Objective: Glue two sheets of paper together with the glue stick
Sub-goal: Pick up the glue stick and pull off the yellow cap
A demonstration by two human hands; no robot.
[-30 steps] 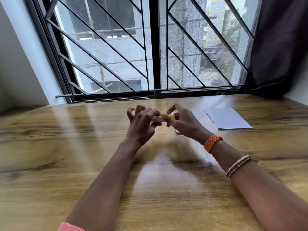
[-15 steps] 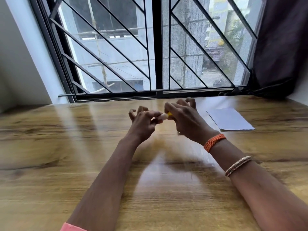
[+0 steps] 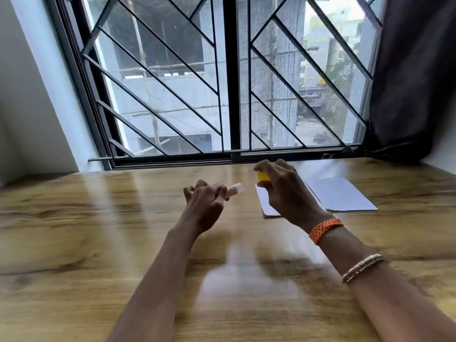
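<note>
My left hand (image 3: 206,206) grips the uncapped glue stick (image 3: 234,189), whose pale tip points right, above the wooden table (image 3: 74,230). The yellow cap (image 3: 263,176) is pinched in the fingers of my right hand (image 3: 286,193), a short gap to the right of the stick. Partly hidden under my right hand lies one white sheet of paper (image 3: 265,203). Flat on the table further right rests a second white sheet (image 3: 340,195).
A barred window (image 3: 229,82) runs along the table's far edge. A dark curtain (image 3: 414,77) hangs at the right. A white wall stands at the left. Orange and beaded bracelets circle my right wrist.
The hands were together on the glue stick. Now they have pulled apart: the cap has come off in my right hand and the stick stays in my left.
</note>
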